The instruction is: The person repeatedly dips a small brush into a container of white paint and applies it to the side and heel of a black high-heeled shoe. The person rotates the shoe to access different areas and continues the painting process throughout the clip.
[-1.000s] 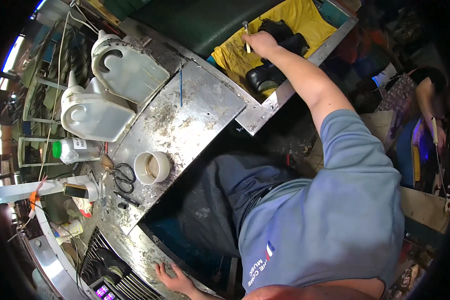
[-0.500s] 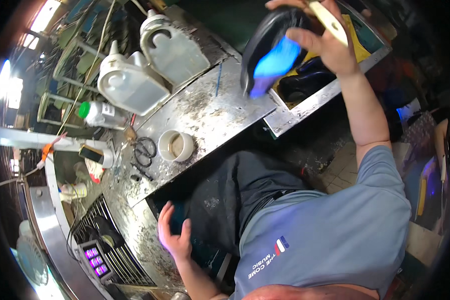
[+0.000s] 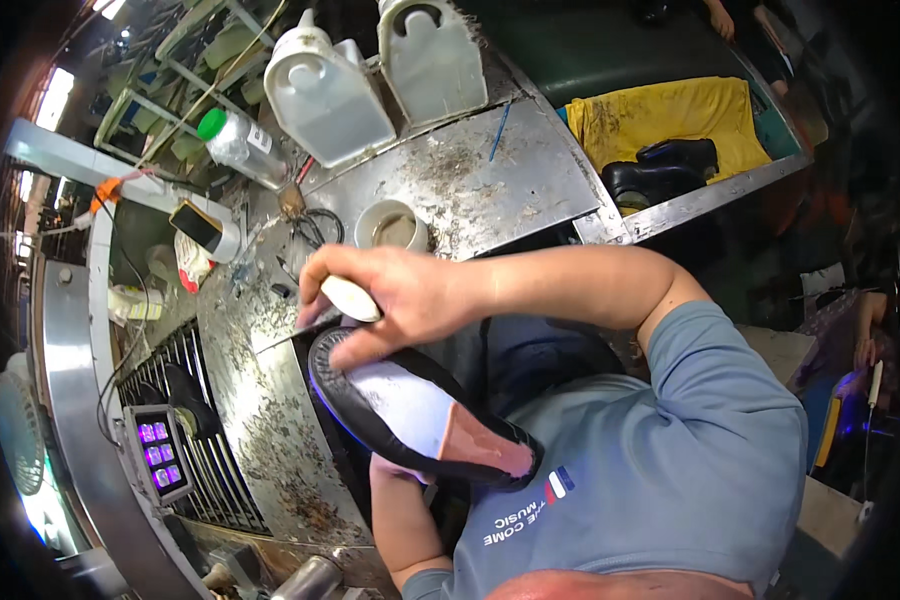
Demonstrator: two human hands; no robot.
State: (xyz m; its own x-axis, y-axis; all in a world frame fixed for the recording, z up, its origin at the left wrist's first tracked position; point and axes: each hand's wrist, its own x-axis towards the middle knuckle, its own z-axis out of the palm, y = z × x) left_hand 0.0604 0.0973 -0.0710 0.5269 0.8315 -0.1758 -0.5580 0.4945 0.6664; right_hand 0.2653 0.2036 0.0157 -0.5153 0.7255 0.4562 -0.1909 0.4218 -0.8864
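A black shoe upper (image 3: 470,405) is tilted in front of my body, its underside facing up. That underside has a pale front part, a pinkish-brown heel part and a pleated edge round the toe. My right hand (image 3: 405,295) grips it at the toe, thumb pressed on the pleats. The same hand holds a tool with a flat cream handle (image 3: 350,298), like a brush handle; its working end is hidden. Behind the shoe, my left hand (image 3: 405,470) is mostly covered at the near side, its fingers out of sight.
A white cup (image 3: 385,215), scissors (image 3: 315,228) and two translucent jugs (image 3: 325,95) stand or lie on the stained metal bench (image 3: 450,165). At the far right, black shoes (image 3: 660,172) rest on a yellow cloth (image 3: 710,110). A purple-lit lamp (image 3: 158,455) sits by a grille (image 3: 225,450).
My right hand has brought the shoe and the cream-handled tool from the yellow cloth's tray toward my body. My left hand, open before, is now behind the shoe. The view has shifted.
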